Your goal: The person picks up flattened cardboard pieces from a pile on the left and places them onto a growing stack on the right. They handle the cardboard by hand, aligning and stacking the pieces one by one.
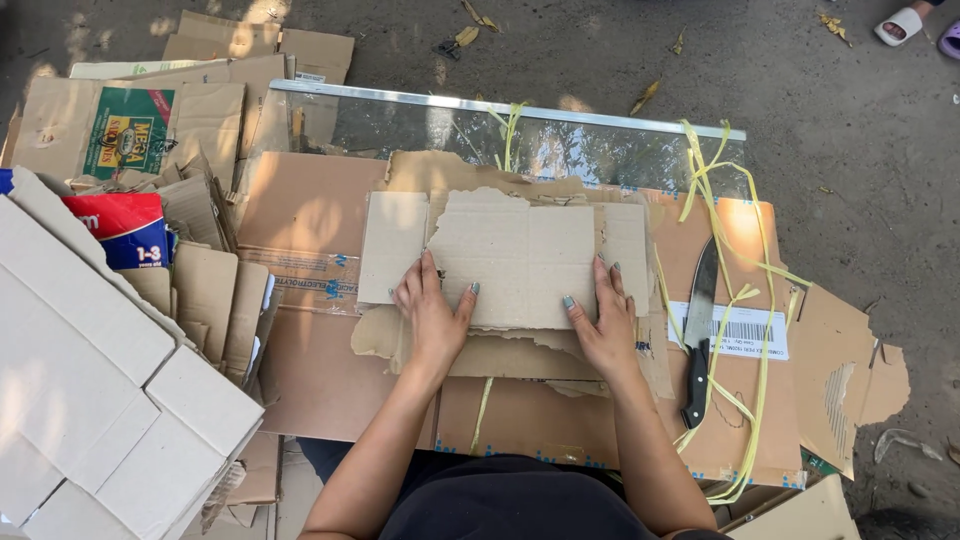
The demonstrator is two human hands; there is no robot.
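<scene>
On the ground in front of the seated person, a stack of flattened cardboard sheets [330,380] serves as a work surface, and both hands rest on a torn cardboard piece [520,260] at its centre. Left hand [432,315]: fingers spread, palm pressed flat on the lower left part of the piece, nothing clasped. Right hand [603,320]: fingers extended, likewise pressed flat on the lower right part, nothing clasped. The torn piece lies over a wider ragged layer of cardboard [480,352], whose edges show below and to the left of it. A knife [700,330] with a dark handle lies just beside the right hand, blade pointing away from the person, across a white shipping label [748,332]. Loose yellow strapping [748,300] loops around and over the knife. A sheet of glass with a metal edge [560,140] lies beyond the cardboard, on bare dirt. Folded white boxes [90,400] and assorted printed cartons [125,135] are piled at the left. Hazards, as a judgement: the exposed blade sits within reach of the right forearm, and a sideways sweep could meet it; strapping tangled round the handle could drag the knife if pulled; the glass edge lies near enough that a sheet pushed forward could strike it; torn layers may slide under uneven pressure.
</scene>
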